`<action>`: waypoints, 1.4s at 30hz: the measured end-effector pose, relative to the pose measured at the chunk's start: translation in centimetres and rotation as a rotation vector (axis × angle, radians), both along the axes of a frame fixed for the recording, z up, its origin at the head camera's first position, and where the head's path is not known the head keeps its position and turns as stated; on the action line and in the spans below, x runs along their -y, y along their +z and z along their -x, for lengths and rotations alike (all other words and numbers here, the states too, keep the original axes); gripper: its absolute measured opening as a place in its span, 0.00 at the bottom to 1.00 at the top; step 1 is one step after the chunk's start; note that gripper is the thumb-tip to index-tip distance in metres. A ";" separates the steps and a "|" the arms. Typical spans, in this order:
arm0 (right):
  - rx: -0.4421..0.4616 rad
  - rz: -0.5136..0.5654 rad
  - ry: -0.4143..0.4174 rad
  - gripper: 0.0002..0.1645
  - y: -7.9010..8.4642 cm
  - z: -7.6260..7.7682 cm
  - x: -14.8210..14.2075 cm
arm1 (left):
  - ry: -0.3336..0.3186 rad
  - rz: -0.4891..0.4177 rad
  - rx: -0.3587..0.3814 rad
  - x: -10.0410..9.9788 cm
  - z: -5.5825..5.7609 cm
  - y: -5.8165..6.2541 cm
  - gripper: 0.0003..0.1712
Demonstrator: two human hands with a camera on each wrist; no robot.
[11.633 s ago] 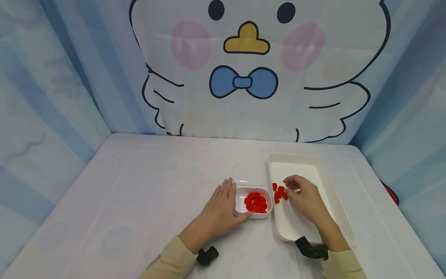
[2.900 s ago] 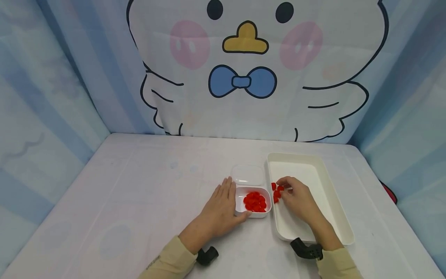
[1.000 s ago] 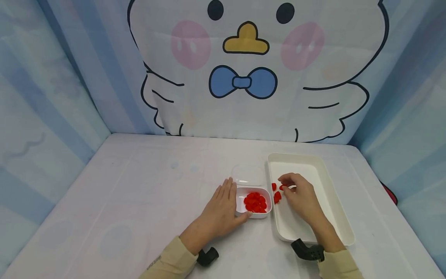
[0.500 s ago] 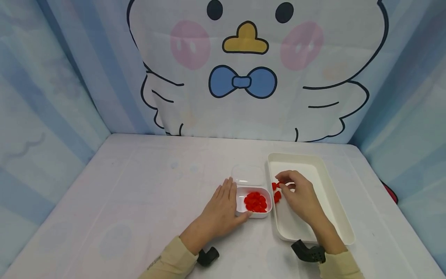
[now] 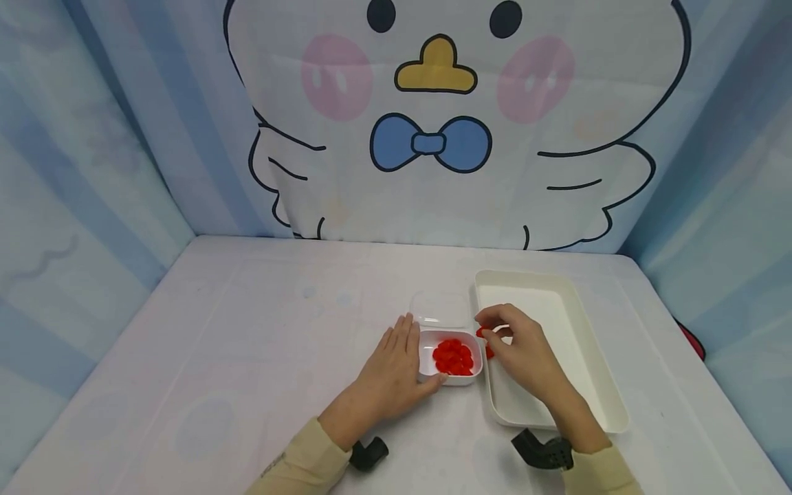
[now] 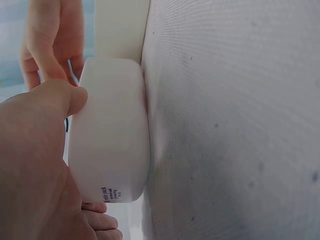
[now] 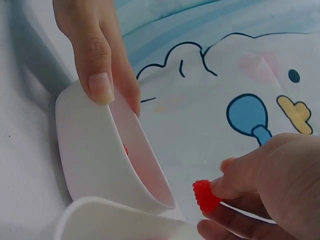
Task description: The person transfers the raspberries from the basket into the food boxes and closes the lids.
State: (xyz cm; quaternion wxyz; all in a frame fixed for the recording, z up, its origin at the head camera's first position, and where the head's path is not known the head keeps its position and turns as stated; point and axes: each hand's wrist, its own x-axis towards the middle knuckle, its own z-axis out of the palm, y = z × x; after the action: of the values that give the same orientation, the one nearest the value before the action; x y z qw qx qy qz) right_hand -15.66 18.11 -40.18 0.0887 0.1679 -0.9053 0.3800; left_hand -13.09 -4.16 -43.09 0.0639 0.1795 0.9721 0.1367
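My right hand [image 5: 522, 354] pinches a small bumpy red raspberry-shaped piece [image 7: 204, 195] between thumb and fingers, over the left rim of the white tray [image 5: 588, 371]. Beside the tray stands a small white box [image 5: 460, 381] with several red pieces [image 5: 453, 356] in it. Along the box's left side lie the straight fingers of my left hand [image 5: 390, 378]; its thumb touches the front rim. In the left wrist view the box wall [image 6: 110, 125] hides the contents. Another red piece [image 5: 489, 353] shows in the tray beside my right hand, which hides part of the tray.
A clear lid [image 5: 442, 309] lies behind the box, at its back edge. Fabric with a cartoon face [image 5: 433, 199] rises behind the table [image 5: 247, 344], and blue curtains [image 5: 74, 206] hang at both sides.
My right hand has moved left from inside the tray to its left rim, now with a red raspberry-shaped piece between its fingertips. The left hand and box have stayed in place.
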 end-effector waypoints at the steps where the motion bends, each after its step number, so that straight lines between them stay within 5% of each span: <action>1: 0.003 -0.003 0.006 0.14 0.0 0.0 0.1 | 0.001 0.000 -0.001 0.0 0.0 0.0 0.57; 42: 0.083 -0.054 0.192 0.14 0.2 -0.6 0.7 | -0.012 -0.014 -0.016 0.1 -0.1 0.1 0.55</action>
State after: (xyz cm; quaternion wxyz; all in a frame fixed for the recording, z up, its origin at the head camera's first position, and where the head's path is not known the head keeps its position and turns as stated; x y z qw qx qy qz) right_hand -15.07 17.44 -40.00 0.0099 0.2404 -0.8978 0.3689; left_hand -13.01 -4.27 -42.99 0.0555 0.1867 0.9705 0.1418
